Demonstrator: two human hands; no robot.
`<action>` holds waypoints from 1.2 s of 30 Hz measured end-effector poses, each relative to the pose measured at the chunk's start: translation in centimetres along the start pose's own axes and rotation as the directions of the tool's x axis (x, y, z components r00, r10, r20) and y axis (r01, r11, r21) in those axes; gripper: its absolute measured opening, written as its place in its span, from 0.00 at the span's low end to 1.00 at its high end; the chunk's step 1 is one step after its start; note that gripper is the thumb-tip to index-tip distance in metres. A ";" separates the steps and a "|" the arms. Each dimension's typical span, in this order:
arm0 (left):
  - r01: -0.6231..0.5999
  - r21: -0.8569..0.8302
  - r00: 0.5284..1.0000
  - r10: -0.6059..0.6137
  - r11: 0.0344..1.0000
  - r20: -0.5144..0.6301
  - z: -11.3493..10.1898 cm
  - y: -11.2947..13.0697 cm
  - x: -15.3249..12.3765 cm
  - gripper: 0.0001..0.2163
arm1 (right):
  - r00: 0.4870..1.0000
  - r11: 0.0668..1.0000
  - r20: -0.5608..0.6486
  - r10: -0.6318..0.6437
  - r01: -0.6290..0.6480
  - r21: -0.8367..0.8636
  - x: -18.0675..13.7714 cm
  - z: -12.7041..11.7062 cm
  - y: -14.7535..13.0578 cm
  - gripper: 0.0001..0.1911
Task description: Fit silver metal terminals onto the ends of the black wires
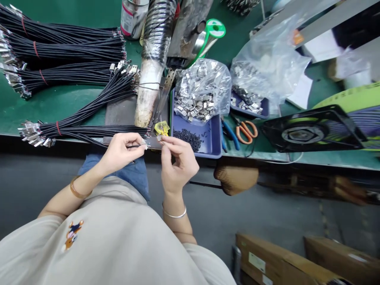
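Note:
My left hand (121,150) is closed in a pinch around a thin black cable (134,146), close to its stripped end, at the table's front edge. Just to the right, my right hand (179,162) has thumb and forefinger pressed together near that cable end; whatever is between them is too small to make out. Below the cable end lies a narrow metal plate (153,142). More black cables (103,130) with metal plugs (32,132) lie beside my left hand. A blue tray (218,146) beyond my right hand holds small black pieces (188,137) and a plastic bag of metal connector shells (198,107).
A foil-wrapped hose (157,43) hangs over the bench beside a solder spool (215,28). Tied cable bundles (74,43) fill the back left. Blue-handled pliers (230,134), orange-handled scissors (246,132) and a black fan (311,132) lie to the right.

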State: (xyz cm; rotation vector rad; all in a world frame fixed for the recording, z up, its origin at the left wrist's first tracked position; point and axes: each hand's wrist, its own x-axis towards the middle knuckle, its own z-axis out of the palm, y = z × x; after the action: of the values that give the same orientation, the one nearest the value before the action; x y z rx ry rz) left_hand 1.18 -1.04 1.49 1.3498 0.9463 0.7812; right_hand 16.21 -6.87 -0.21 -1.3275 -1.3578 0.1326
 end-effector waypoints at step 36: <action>-0.031 0.057 0.960 0.046 0.998 -0.276 1.5 -0.3 1.1 0.10 | 0.975 0.972 0.054 -0.215 0.219 -0.085 0.3 1.5 1.8 0.11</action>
State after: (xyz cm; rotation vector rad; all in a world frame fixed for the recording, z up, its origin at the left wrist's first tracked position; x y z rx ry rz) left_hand 3.00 -0.76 1.07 1.3285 1.1693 1.0000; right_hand 16.27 -5.12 -1.76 -1.2469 -1.5534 -0.0492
